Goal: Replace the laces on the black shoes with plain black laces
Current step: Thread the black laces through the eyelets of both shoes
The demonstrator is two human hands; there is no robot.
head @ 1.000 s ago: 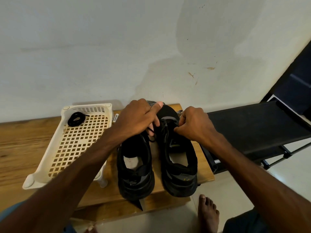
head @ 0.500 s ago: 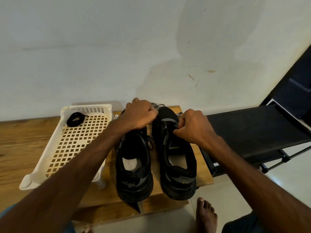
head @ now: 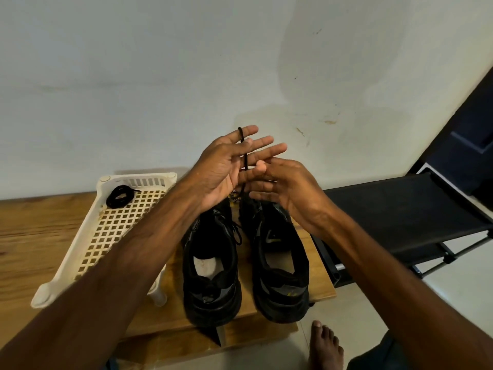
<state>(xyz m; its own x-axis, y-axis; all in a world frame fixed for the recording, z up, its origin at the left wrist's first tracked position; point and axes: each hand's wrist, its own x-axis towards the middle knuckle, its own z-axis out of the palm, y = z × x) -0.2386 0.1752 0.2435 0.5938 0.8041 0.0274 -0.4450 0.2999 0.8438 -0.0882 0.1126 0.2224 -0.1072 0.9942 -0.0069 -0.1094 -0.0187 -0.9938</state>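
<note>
Head view: two black shoes stand side by side on the wooden bench (head: pixel 32 236), long axes running from near to far, heels towards the person and toes towards the pale wall (head: pixel 160 76). The left shoe (head: pixel 213 265) shows a pale insole and a loose bit of lacing on its inner side. The right shoe (head: pixel 280 263) stands just beside it, parallel, with a narrow strip of bench between them.

Above the toes, the left hand (head: pixel 226 166) is raised palm towards the camera, fingers straight and spread. A thin, round black lace (head: pixel 243 161) is woven between those fingers and runs almost straight down to the gap between the shoe toes. The right hand (head: pixel 288 188) has its fingers loosely extended, tips touching the left hand's lower fingers just beside the lace, and grips nothing that shows.

Left of the shoes sits a cream plastic tray (head: pixel 80 244) with a square-holed grid floor and short legs. In its far corner lies a coiled black lace (head: pixel 120 196).

To the right stands a black fabric rack (head: pixel 400 217) on a metal frame. A bare foot (head: pixel 325 345) rests on the tiled floor.
</note>
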